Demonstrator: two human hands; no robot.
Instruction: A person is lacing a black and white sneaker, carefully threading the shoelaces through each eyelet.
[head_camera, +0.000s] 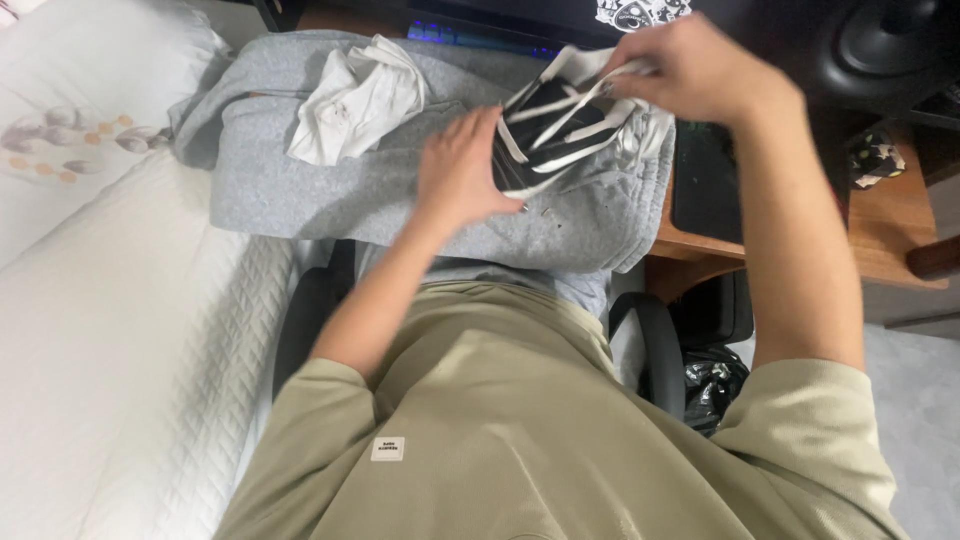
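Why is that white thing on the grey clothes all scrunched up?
The crumpled white cloth lies bunched on the flat grey sweat garment, unfolded. Beside it, both hands work on a black-and-white striped garment: left hand pressing, right hand pinching.

Below me, a sweatshirt (400, 190) is spread across my lap and the near edge of the bench (890, 225). A crumpled cloth (355, 100) lies on its left part. On its right part sits a striped garment (560, 130), with my left hand (465, 170) pressed on its left edge and my right hand (690, 65) gripping its far edge. The bed (120, 330) runs along my left, a pillow (90, 110) at its far end. A mat (705, 185) lies on the bench, right of the garment. Behind the sweatshirt sits a keyboard (470, 35). A speaker (890, 45) stands at far right.
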